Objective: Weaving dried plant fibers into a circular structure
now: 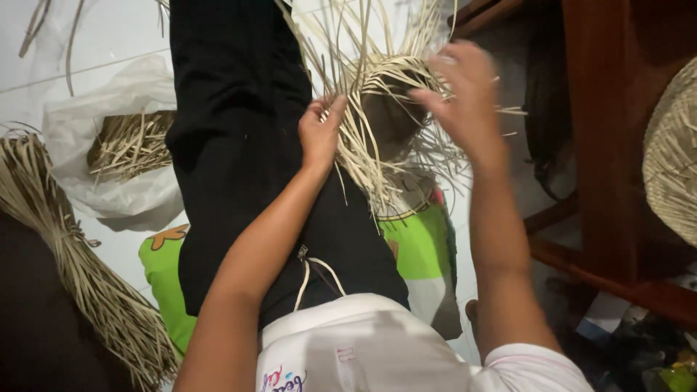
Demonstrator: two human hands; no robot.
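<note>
Head view: left hand point(320, 131) pinches pale straw strips point(363, 156) of the half-woven round basket point(388, 94); keep them taut while the spread-fingered right hand point(459, 87) weaves.

straw bundle point(72, 261) left, bag point(109, 138) behind it, basket point(671, 152) right

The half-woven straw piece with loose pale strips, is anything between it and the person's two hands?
Nothing visible is. The left hand already rests on the loose pale strips at the near edge of the half-woven straw piece, over the black-clothed leg. The right hand, blurred, is on its far side, among the strips.
</note>
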